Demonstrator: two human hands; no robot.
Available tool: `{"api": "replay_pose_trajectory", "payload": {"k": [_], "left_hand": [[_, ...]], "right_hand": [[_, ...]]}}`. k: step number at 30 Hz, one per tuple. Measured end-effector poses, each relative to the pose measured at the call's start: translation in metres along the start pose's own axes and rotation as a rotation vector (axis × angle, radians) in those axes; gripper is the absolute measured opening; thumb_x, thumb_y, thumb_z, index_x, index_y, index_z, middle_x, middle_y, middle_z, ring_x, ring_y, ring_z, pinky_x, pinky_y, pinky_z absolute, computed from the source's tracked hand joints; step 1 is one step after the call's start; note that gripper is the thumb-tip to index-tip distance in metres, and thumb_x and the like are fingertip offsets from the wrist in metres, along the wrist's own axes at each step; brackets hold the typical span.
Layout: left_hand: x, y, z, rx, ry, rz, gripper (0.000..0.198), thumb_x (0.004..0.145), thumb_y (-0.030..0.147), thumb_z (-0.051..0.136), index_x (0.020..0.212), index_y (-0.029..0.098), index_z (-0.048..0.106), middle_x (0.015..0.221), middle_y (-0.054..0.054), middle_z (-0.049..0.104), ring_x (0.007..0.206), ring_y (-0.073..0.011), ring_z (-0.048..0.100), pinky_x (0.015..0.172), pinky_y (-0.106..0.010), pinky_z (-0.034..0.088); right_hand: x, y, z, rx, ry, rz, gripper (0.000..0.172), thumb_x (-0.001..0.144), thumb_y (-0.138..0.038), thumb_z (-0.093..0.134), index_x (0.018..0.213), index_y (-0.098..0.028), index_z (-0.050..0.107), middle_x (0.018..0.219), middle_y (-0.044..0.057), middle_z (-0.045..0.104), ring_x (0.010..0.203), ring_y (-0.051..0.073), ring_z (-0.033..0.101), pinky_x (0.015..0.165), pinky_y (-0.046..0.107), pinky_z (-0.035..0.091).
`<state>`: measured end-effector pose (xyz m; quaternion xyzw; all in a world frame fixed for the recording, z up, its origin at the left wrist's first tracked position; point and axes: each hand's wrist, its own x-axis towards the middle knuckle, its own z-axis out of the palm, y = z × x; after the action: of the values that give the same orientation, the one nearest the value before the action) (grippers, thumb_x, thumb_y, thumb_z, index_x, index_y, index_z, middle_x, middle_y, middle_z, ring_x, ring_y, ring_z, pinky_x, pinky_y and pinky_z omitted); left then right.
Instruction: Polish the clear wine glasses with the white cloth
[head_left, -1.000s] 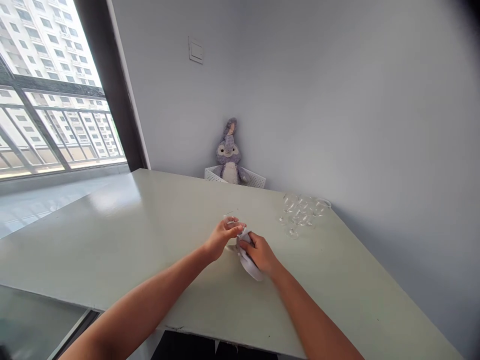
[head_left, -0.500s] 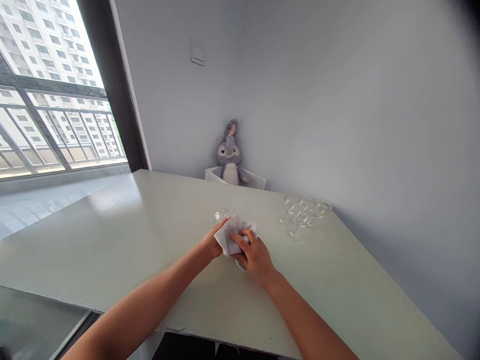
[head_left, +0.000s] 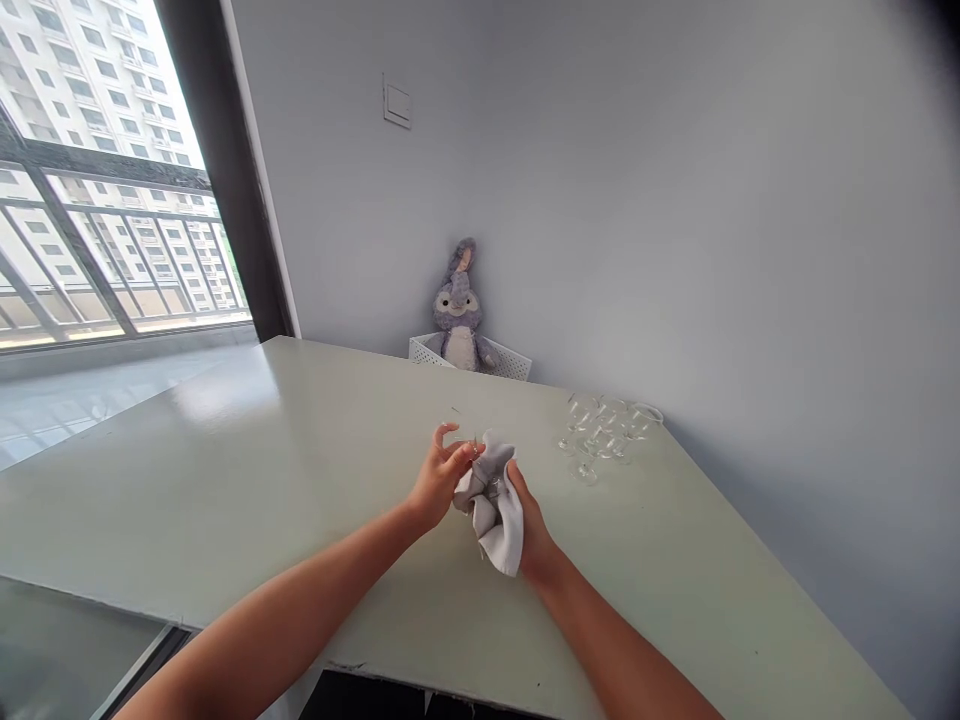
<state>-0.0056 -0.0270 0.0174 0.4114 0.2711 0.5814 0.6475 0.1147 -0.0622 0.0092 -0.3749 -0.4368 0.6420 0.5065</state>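
a: from the left, what's the left hand (head_left: 435, 485) doing?
b: thumb and fingertips pinch a clear glass (head_left: 475, 449), mostly hidden by the cloth (head_left: 504, 540).
a: and that cloth?
b: bunched just right of those fingers, above the bench (head_left: 360, 430). a moment ago it covered the left hand; now the fingers are bare.
a: the right hand (head_left: 535, 535)?
b: grasping the cloth from its right side, no longer pressing from on top. so the work seems to have turned from covering the glass to cupping it.
a: farther right?
b: stemmed glasses (head_left: 600, 430), clustered on the bench.
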Motion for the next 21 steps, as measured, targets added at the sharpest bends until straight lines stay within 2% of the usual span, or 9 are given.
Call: {"api": "replay_pose_trajectory", "payload": {"k": [3,6,11,16,19,21], "left_hand": [[-0.004,-0.004,0.000,0.225,-0.022,0.176,0.060,0.066,0.037,0.068,0.110,0.022,0.030,0.083,-0.002,0.062,0.093,-0.0199,0.058,0.084,-0.035,0.040],[-0.008,-0.007,0.000,0.398,-0.055,0.275,0.064,0.063,0.038,0.070,0.112,0.022,0.032,0.091,-0.004,0.062,0.097,-0.0222,0.057,0.085,-0.036,0.040],[-0.013,-0.003,-0.001,0.561,-0.054,0.366,0.057,0.067,0.040,0.066,0.112,0.023,0.034,0.093,-0.004,0.061,0.101,-0.0215,0.055,0.089,-0.037,0.038],[-0.015,0.001,-0.002,0.671,-0.005,0.489,0.036,0.069,0.048,0.060,0.090,0.019,0.051,0.114,-0.008,0.049,0.102,-0.0224,0.055,0.090,-0.036,0.039],[-0.011,0.004,-0.004,0.705,0.081,0.514,0.032,0.073,0.047,0.056,0.085,0.018,0.053,0.117,-0.009,0.046,0.098,-0.0212,0.057,0.089,-0.036,0.040],[-0.007,0.009,-0.006,0.699,0.176,0.527,0.031,0.075,0.045,0.055,0.092,0.019,0.051,0.106,-0.007,0.052,0.097,-0.0204,0.057,0.090,-0.039,0.038]], "right_hand": [[0.004,0.009,-0.004,0.189,0.082,0.139,0.046,0.073,-0.058,0.049,0.098,-0.021,0.061,0.081,0.004,0.062,0.072,0.018,0.055,0.064,0.028,0.042],[0.004,0.012,-0.004,0.210,0.136,0.171,0.041,0.067,-0.051,0.062,0.089,-0.016,0.064,0.077,0.004,0.062,0.067,0.017,0.053,0.062,0.026,0.040],[-0.002,0.006,0.002,0.069,0.104,0.081,0.045,0.072,-0.055,0.053,0.087,-0.015,0.063,0.073,0.004,0.060,0.064,0.016,0.050,0.058,0.026,0.037],[-0.003,0.004,-0.001,-0.214,0.132,-0.082,0.042,0.077,-0.056,0.043,0.075,-0.016,0.057,0.064,0.001,0.052,0.059,0.013,0.043,0.055,0.025,0.033],[0.000,0.003,-0.009,-0.405,0.185,-0.188,0.041,0.079,-0.055,0.042,0.065,-0.017,0.050,0.059,-0.002,0.043,0.056,0.011,0.037,0.053,0.024,0.029],[0.002,0.002,-0.014,-0.456,0.205,-0.196,0.043,0.080,-0.055,0.039,0.062,-0.017,0.046,0.057,-0.003,0.039,0.055,0.011,0.034,0.052,0.023,0.028]]}}
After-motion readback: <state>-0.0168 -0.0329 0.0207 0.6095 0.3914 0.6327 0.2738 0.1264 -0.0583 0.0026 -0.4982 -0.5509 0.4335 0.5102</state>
